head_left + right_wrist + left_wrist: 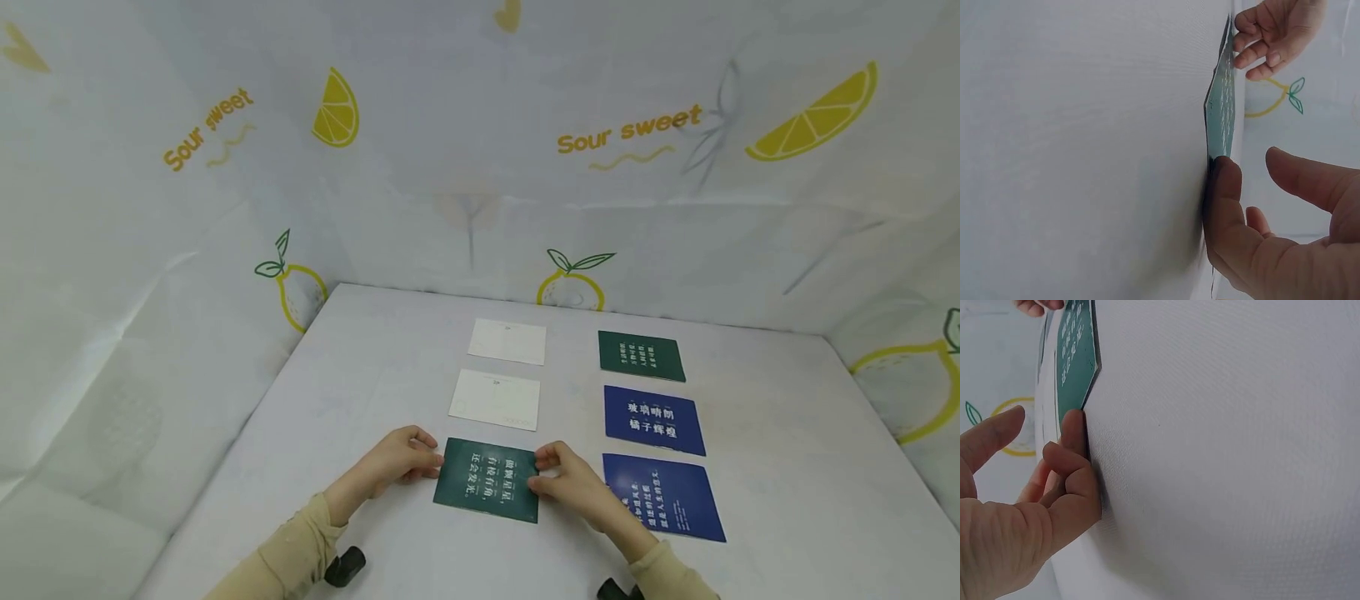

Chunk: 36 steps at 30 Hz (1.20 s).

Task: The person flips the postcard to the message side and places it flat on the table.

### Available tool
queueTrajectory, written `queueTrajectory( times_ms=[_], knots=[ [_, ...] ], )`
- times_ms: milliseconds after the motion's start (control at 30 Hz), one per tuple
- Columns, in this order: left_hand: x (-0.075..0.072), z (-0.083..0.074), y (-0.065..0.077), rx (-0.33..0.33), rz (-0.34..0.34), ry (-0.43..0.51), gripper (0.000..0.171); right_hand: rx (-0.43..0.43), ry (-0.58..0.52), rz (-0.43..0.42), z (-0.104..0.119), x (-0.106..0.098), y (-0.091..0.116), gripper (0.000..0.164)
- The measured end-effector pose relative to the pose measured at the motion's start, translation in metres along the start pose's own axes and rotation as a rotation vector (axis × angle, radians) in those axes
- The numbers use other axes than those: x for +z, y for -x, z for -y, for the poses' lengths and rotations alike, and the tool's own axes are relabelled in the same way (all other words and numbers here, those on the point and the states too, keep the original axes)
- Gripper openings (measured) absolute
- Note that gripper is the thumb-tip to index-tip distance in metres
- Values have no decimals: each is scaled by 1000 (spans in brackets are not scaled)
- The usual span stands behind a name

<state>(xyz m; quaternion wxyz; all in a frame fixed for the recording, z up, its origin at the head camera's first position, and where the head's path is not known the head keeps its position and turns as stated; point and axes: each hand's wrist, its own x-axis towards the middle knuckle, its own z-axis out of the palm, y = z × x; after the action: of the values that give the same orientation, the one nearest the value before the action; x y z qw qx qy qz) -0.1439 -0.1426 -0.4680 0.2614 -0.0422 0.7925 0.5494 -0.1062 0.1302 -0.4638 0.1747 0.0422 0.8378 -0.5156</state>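
A dark green card (487, 480) with white printed characters lies on the white table between the two hands. At its left edge is the left hand (402, 458), its fingertips right at the card's side. In the left wrist view the left thumb (1007, 428) stands raised, apart from the card. The right hand (573, 487) touches the card's right edge with its fingertips. Its thumb (1297, 178) is lifted away from the card in the right wrist view. A blue card (667, 496) lies just right of the right hand, partly hidden by it.
Beyond the green card lie two white cards (495, 400), one behind the other. To the right are another blue card (655, 421) and a second green card (641, 356). White cloth with lemon prints (570, 287) hangs behind the table.
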Motion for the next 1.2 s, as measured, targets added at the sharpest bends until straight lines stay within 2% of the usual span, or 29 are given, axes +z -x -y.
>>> queueTrajectory(
  times_ms=[167,400,500,667,833,1200],
  knots=[
    [-1,0,0,7,-19,-11,36,-3,15,5,-1,-7,2,43],
    [-3,-1,0,6,-4,4,36,-14,-175,133,-3,-23,7,46],
    [-2,-3,0,6,7,9,36,-20,-223,185,-2,-25,5,48],
    [1,-4,0,0,4,14,34,-10,-288,221,-2,-25,4,47],
    [0,-3,-1,1,-27,9,35,9,-363,214,-2,-24,2,47],
    [0,1,-2,9,-78,17,39,84,-479,112,-9,-15,-2,44]
  ],
)
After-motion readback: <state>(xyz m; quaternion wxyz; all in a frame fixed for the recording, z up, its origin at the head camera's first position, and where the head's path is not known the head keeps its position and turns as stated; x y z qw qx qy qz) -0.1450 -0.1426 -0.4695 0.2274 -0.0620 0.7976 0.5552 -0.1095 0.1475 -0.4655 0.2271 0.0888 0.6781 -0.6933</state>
